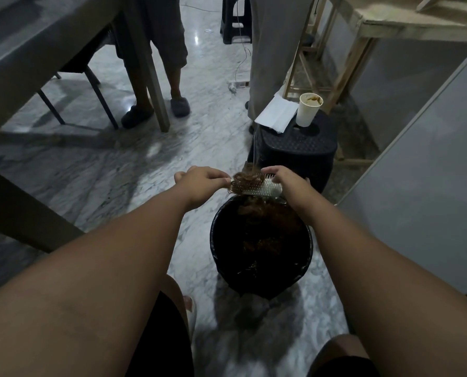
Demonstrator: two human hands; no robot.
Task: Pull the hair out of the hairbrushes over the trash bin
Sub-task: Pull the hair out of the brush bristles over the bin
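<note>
A white hairbrush with pale bristles hangs sideways just above the far rim of a black trash bin. My right hand grips its right end. A tangled clump of brown hair sits on the brush's left half, and my left hand pinches that clump at its left edge. Inside the bin lies more brown hair, dark and hard to make out.
A dark plastic stool behind the bin carries a paper cup and white papers. Two people stand beyond, by a table leg and a wooden frame. A grey cabinet flanks the right; marble floor lies around.
</note>
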